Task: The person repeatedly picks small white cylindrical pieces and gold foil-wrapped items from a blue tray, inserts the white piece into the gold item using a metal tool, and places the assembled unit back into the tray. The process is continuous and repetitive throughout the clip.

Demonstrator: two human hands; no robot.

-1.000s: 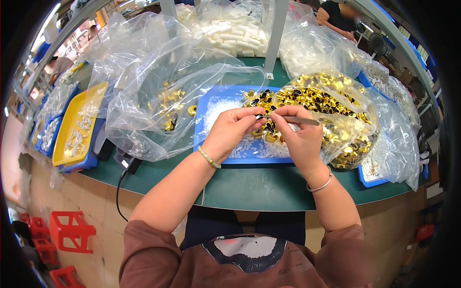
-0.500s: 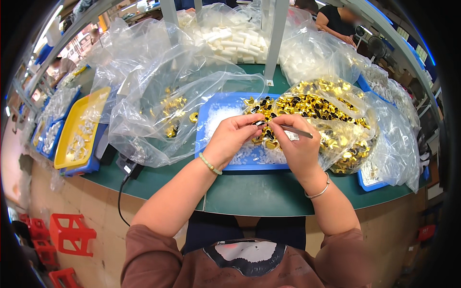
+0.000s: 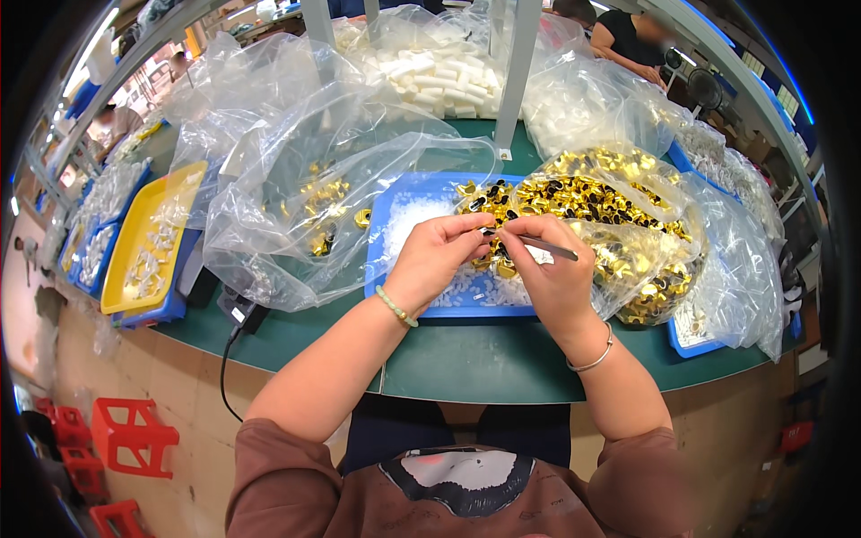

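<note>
My left hand (image 3: 430, 258) pinches a small part (image 3: 488, 231) between thumb and fingertips; just beside it, my right hand (image 3: 558, 276) is closed on slim tweezers (image 3: 556, 248). Both are over a blue tray (image 3: 466, 312) with white bits (image 3: 411, 221), shiny gold pieces (image 3: 587, 196) heaped toward the right.

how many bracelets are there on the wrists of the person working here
2: a pale green beaded bracelet just behind the left hand, and a silver-coloured bangle just behind the right hand. Both forearms show clearly, so none seems hidden.
</note>
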